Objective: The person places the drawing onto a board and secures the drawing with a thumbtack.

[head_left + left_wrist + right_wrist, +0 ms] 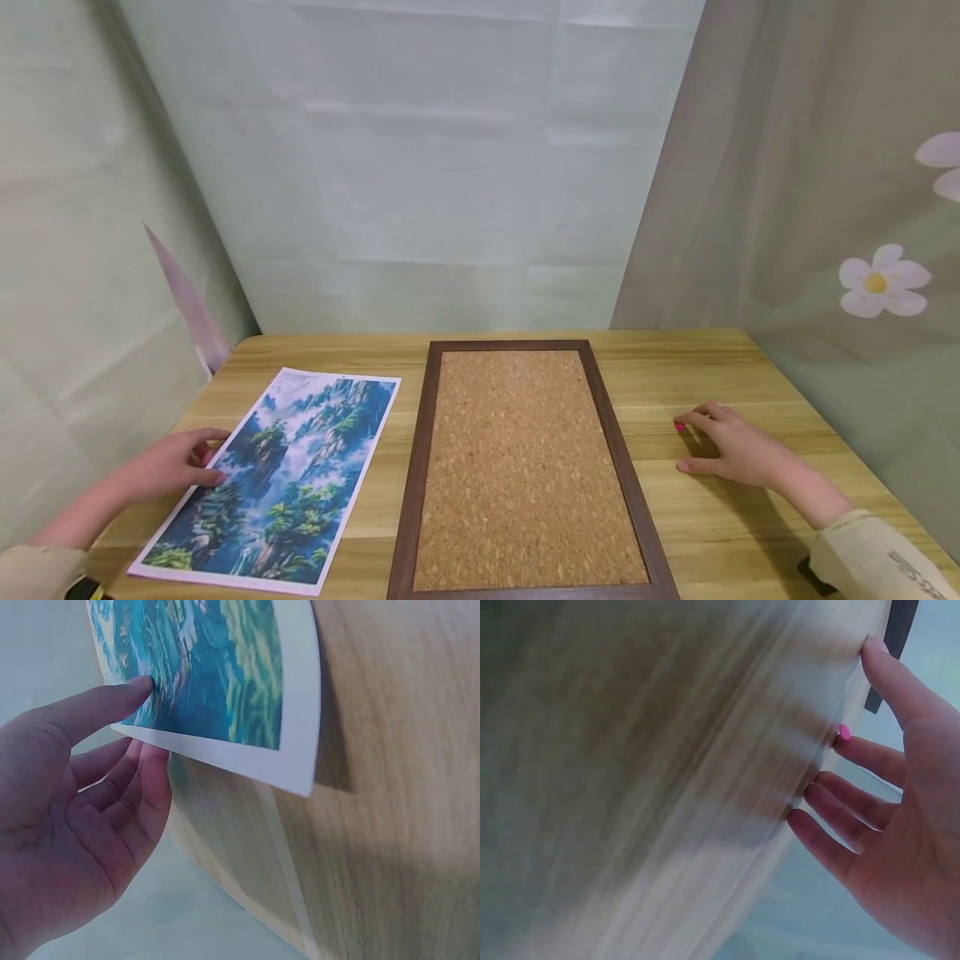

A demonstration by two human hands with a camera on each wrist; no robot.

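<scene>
While the glossy landscape print (281, 477) is lying flat on the wooden surface (697, 533) left of the cork board (525, 467), the left hand (168, 467) is pinching its edge. Left wrist: thumb above, fingers (146, 787) beneath the lifted paper (217, 682). Right wrist: the right hand (907, 802) is resting released, fingertips touching wood.

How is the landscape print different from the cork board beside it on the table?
The landscape print is a thin, unframed sheet with a white border; the cork board is set in a dark wooden frame. The print shows blue-green mountains, while the board is plain brown cork. The print lies slanted, its edge lifted and pinched by the left hand; the board lies straight and no hand touches it. Both are rectangular and lie on the wooden table.
</scene>
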